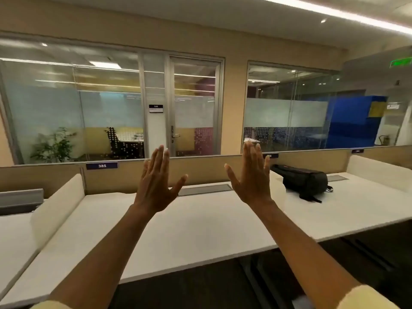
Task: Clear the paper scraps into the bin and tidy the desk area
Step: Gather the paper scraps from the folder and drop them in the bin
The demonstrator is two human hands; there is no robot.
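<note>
Both my arms stretch out over a long white desk (200, 230). My left hand (156, 184) is raised with the back toward me, fingers straight and spread, holding nothing. My right hand (252, 177) is held up the same way beside it, a hand's width apart, also empty. Neither hand touches the desk. I see no paper scraps and no bin in this view.
A black backpack (303, 181) lies on the desk to the right. A low beige partition (124, 175) with a label "385" (101, 165) runs along the desk's back edge. Cream side dividers (55, 208) separate the seats. Glass-walled rooms stand beyond. Dark floor lies below the front edge.
</note>
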